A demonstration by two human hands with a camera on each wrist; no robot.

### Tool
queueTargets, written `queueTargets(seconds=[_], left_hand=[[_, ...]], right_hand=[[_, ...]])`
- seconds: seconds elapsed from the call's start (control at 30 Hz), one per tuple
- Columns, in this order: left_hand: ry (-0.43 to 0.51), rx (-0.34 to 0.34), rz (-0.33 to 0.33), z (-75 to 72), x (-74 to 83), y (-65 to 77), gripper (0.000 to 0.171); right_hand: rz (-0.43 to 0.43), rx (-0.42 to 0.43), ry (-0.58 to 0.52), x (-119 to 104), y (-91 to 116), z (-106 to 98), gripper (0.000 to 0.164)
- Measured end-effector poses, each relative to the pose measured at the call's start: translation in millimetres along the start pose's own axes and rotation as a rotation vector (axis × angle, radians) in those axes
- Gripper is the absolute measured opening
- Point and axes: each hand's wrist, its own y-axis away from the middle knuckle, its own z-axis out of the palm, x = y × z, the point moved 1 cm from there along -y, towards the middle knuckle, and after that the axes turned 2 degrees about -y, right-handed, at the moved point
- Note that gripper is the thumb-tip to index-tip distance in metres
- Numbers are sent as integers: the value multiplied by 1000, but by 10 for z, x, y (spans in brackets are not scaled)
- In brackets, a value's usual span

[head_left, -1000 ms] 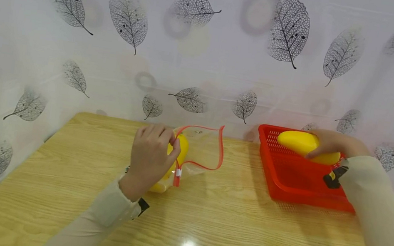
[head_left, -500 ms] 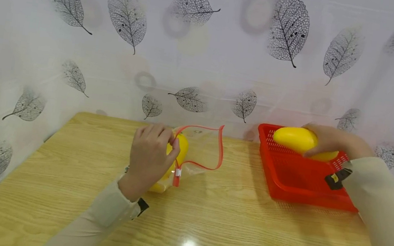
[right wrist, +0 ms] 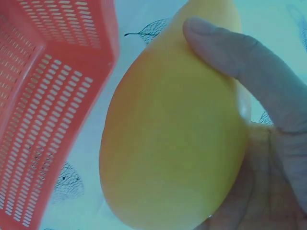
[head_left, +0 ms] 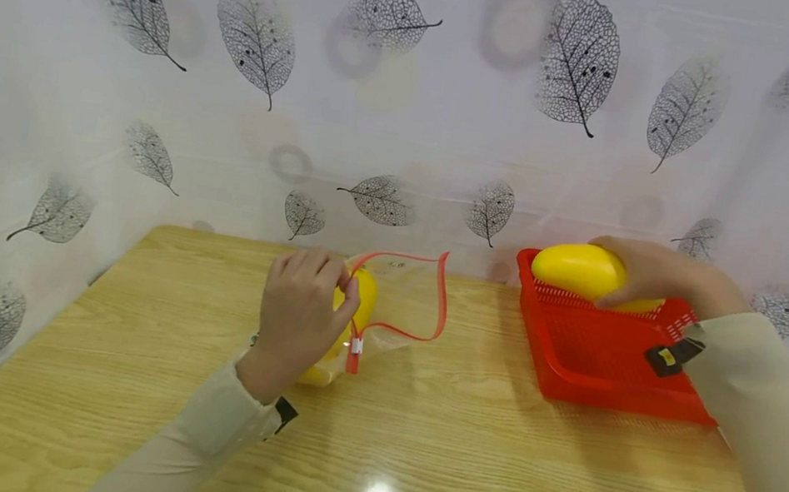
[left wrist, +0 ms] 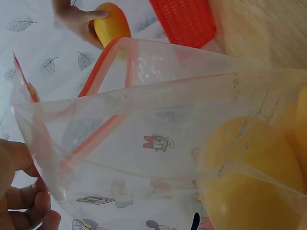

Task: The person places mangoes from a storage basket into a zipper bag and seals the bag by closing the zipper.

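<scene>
My right hand (head_left: 651, 274) grips a smooth yellow mango (head_left: 576, 270) just above the back of the red basket (head_left: 552, 361). In the right wrist view the thumb lies across the mango (right wrist: 172, 129). On the left, my left hand (head_left: 302, 313) pinches the edge of a clear zip bag (head_left: 406, 294) with a red seal and a white slider. Its mouth gapes toward the right. Inside the bag, in the left wrist view, yellow mangoes (left wrist: 249, 177) show through the printed plastic; part of them is cut off by the frame.
The basket has slotted walls and stands at the back right of the wooden table (head_left: 443, 438). Behind the table hangs a pale curtain (head_left: 413, 114) with leaf prints. Bare tabletop lies between bag and basket.
My right hand has lifted the mango up and to the left, out over the basket's back rim. The left hand and the bag have stayed put.
</scene>
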Motion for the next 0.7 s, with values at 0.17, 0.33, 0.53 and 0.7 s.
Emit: queueTargets(seconds=[0.17,0.33,0.53,0.7], left_hand=[[-2,-3,-1,-4,-1,4,16],[0,-7,-1,-1,1,10,16],[1,-8,-1,1,11,7,17],[4,-5,0,6,13,8,17]], right_hand=[[-20,22,-5,-125,-2,-37,78],[-25,27,-1,-243,10,-66,79],[-51,43,13,-351,-4,-87,78],[-50,34,6,-423,-27,-116,79]])
